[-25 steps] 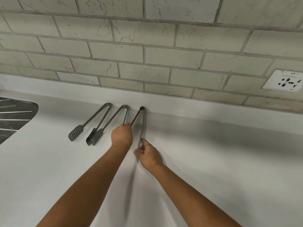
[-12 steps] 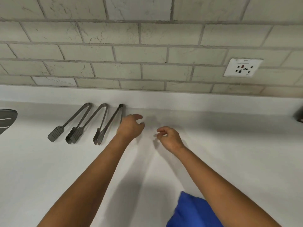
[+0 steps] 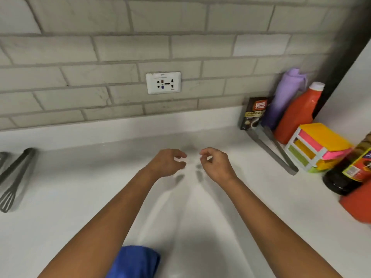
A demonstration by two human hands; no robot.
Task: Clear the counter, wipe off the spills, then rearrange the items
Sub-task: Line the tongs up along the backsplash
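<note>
My left hand (image 3: 166,163) and my right hand (image 3: 215,166) hover side by side above the middle of the white counter (image 3: 80,187), fingers loosely curled, holding nothing. Metal tongs (image 3: 14,177) lie at the far left edge of view. At the right stand a dark coffee box (image 3: 254,113), a purple bottle (image 3: 285,97), a red bottle (image 3: 299,113), a stack of coloured sticky notes (image 3: 317,147) and a dark bottle (image 3: 349,169). Another pair of tongs (image 3: 271,147) lies in front of them. A blue cloth (image 3: 134,261) lies at the near edge.
A tiled wall with a white socket (image 3: 163,82) runs behind the counter. A dark vertical edge (image 3: 345,47) closes the right side. A red object (image 3: 359,201) sits at the far right, partly cut off.
Both hands let go of the tongs at the left and moved right along the counter. The view swung right, bringing the bottles, box and sticky notes into sight.
</note>
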